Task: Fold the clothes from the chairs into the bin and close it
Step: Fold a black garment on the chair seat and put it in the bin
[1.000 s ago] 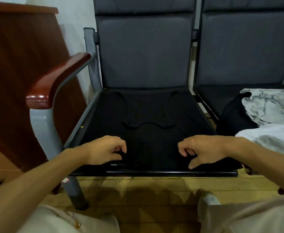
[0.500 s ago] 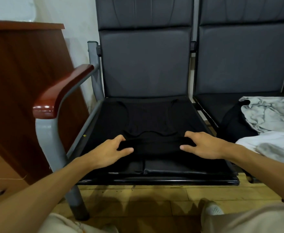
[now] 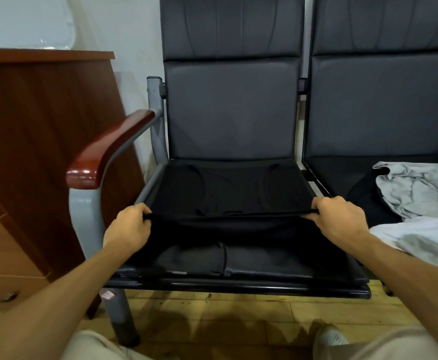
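Both the left hand point(image 3: 128, 228) and right hand point(image 3: 338, 220) pinch closed on the black garment's point(image 3: 228, 193) hem, lifted taut above the chair seat's point(image 3: 238, 280) front edge, apparently to fold it toward the backrest.

Both hands point(image 3: 338, 220) gripping black garment point(image 3: 228, 224), chair seat point(image 3: 264, 266)

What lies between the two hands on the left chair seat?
In the head view, a taut fold of the black garment spans from the left hand to the right hand, both gripping it above the chair seat. Nothing else lies between.
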### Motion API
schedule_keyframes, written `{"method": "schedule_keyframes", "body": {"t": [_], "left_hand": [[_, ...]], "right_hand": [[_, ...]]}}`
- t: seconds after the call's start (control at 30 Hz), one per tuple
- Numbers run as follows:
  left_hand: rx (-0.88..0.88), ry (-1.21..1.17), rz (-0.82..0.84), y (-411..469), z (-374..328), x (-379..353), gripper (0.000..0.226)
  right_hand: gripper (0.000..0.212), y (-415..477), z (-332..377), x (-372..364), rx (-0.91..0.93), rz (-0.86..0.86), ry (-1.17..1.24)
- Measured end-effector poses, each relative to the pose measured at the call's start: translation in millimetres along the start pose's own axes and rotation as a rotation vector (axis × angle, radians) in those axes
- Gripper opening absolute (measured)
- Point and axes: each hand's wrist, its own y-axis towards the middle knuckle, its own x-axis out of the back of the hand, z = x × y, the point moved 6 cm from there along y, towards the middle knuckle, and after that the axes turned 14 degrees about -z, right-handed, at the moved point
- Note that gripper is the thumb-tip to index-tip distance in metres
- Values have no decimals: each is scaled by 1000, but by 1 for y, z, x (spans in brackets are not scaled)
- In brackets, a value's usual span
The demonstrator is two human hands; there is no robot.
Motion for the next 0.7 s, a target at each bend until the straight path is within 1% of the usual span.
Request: {"method": "schedule_keyframes", "body": {"t": [0.07,0.1,0.17,0.23,0.33,0.43,0.47,0.53,0.6,0.63,0.7], "left_hand": [[79,-14,-66,1,5,5,6],[125,-54,-105,2,7,7,8],[244,-209,-164,2,13,10,14],[333,-289,-128,1,19,7,20],[332,-202,1,0,21,-3,26],[225,-74,27,1,12,-4,24],[184,-51,44,1,8,-4,21],[109,3,90,-1,1,-7,16],[31,88,99,-4,-5,-6,13],[7,118,86,-5,-7,-6,15],[2,125,82,-8,-10,-7,30]], "right_hand": [[22,0,3,1,14,-15,53],[25,0,6,1,45,-30,78],[33,0,12,3,81,-50,168],[29,0,15,5,75,-31,334],[13,3,17,7,129,-18,434],[10,1,17,10,140,-37,543],[12,0,18,11,115,-20,595],[19,0,15,10,6,-8,653],[26,2,6,8,-137,-51,607],[28,1,0,5,-221,-59,573],[28,0,-10,-1,-376,-36,506]]}}
